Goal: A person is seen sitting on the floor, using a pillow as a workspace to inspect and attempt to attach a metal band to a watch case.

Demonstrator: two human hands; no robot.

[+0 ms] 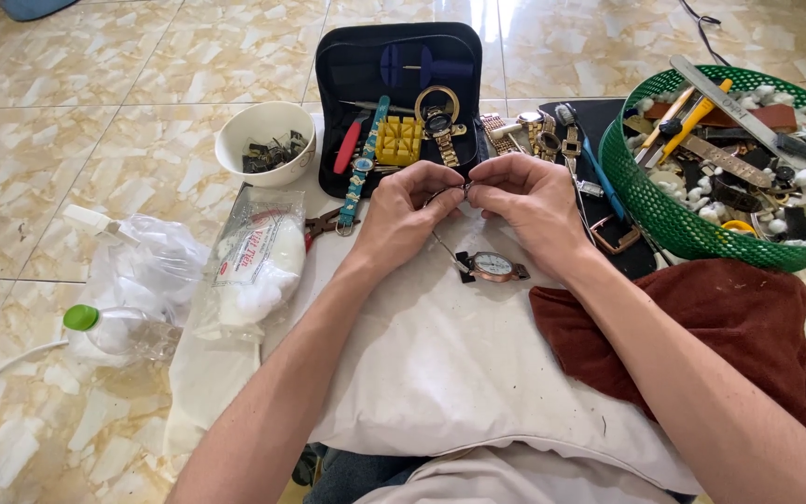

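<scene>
On a white cloth (440, 355) over marble floor, left hand (403, 219) and right hand (529, 210) meet fingertip to fingertip, pinching a small metal piece (464, 189) directly above a strapless watch case (492, 267).

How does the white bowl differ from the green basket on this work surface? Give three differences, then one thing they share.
The white bowl is small, solid-walled and plain; the green basket is larger, mesh-walled and green. The white bowl holds a few dark small parts; the green basket is heaped with tools and parts. Both are round, open and upright.
</scene>
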